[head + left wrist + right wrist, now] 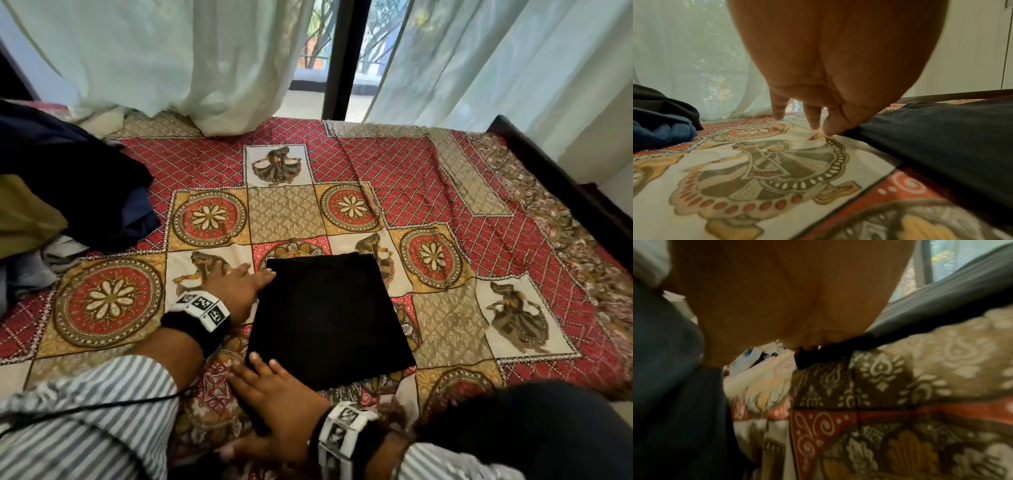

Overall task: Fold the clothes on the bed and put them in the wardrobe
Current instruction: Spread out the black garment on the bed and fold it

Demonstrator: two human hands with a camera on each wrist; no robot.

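Both hands are working at one folded black garment (329, 318) lying on the bed (479, 205).
Right hand (274, 394) is resting flat-fingered on its near corner; left hand (236, 284) is touching its left edge, fingers straight. Being soft and light, it will likely sag unless lifted from beneath. One unfolded pile (68, 192) is waiting far left.

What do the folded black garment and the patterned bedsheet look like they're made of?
Folded black garment: soft matte knit, probably cotton jersey; it shows no sheen and its folded edge looks thick and soft in the left wrist view. Bedsheet: thin printed woven fabric, likely cotton; its flat matte print wrinkles in fine creases. Neither fibre is certain.
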